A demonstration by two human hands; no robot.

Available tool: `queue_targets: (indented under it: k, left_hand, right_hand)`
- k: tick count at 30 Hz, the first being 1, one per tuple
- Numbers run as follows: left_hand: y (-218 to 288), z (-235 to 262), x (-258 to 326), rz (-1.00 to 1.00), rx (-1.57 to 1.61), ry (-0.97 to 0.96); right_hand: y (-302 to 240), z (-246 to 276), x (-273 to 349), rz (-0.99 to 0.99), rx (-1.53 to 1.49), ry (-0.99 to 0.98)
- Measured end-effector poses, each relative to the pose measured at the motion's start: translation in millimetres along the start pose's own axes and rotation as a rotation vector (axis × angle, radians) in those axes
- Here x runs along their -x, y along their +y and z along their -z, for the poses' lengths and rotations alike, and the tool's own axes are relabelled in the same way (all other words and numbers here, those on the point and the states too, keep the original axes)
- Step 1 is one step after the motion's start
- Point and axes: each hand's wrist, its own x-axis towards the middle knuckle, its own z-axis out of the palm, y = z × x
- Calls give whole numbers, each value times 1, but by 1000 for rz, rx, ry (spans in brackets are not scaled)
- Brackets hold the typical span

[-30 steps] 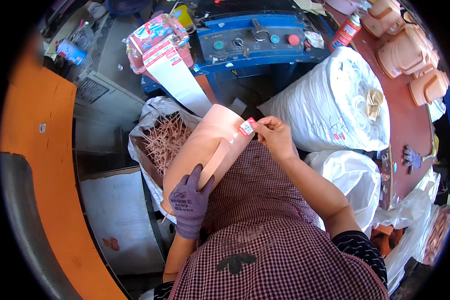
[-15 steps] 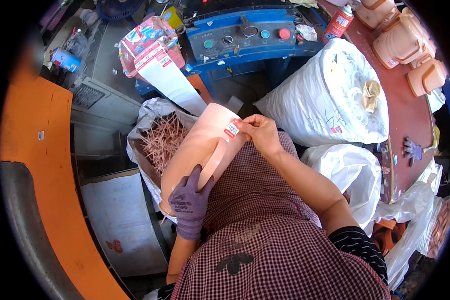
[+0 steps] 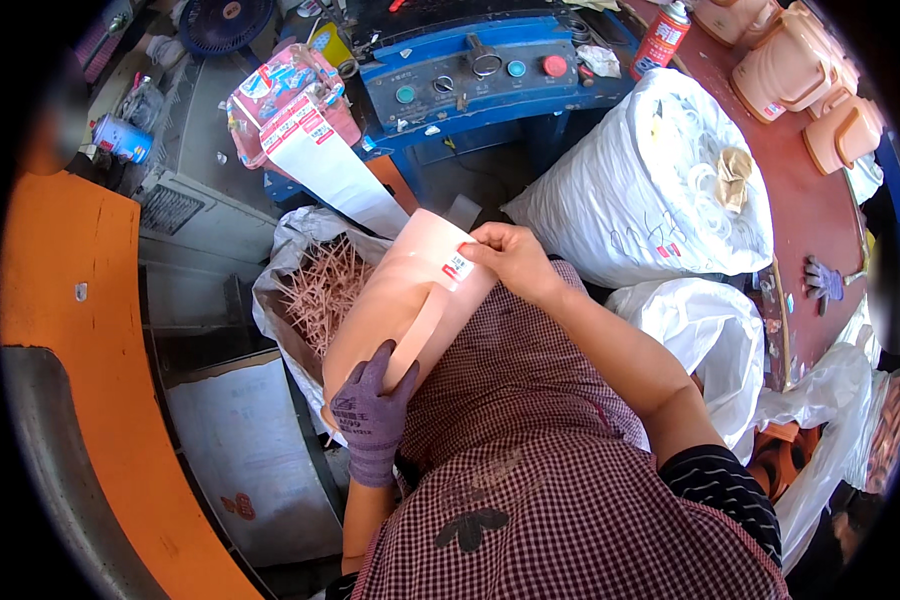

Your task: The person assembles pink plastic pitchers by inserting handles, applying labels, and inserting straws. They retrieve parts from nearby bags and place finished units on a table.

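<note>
A peach plastic jug (image 3: 385, 290) lies tilted across my lap, its open end up and to the right. My left hand (image 3: 370, 408), in a purple-grey glove, is closed around the strap handle (image 3: 419, 325) near its lower end. A small red and white label (image 3: 457, 268) lies against the jug's wall near the rim. My bare right hand (image 3: 515, 262) is closed at that label, its thumb on the label's upper edge and its other fingers curled by the rim. Part of the label is hidden under the thumb.
A strip of labels (image 3: 335, 170) hangs from a pink basket (image 3: 315, 75). Behind the jug sits a sack of thin peach scraps (image 3: 320, 290). To the right are a large white sack (image 3: 610, 200) and a red-brown table (image 3: 750, 150) with similar jugs (image 3: 785, 60). Ahead stands a blue control panel (image 3: 470, 80).
My right thumb has moved onto the label, which now lies flatter against the jug and is more covered. My left hand keeps its hold on the handle. The view has shifted slightly.
</note>
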Motion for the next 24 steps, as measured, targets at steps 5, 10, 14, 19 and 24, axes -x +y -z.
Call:
queue_targets:
  k: [5, 10, 14, 19, 24]
  left_hand:
    - [-1, 2, 3, -35, 33, 18]
    - [-10, 7, 3, -62, 75, -75]
    - [-33, 13, 8, -230, 127, 67]
    - [-110, -2, 28, 894, 1578, 276]
    - [-46, 20, -43, 327, 1456, 41]
  right_hand:
    - [11, -9, -3, -66, 129, 171]
    - [-10, 3, 14, -183, -20, -41]
    - [-34, 5, 40, -231, 250, -261]
    - [-40, -1, 87, 461, 338, -188]
    - [-88, 5, 127, 1126, 917, -562]
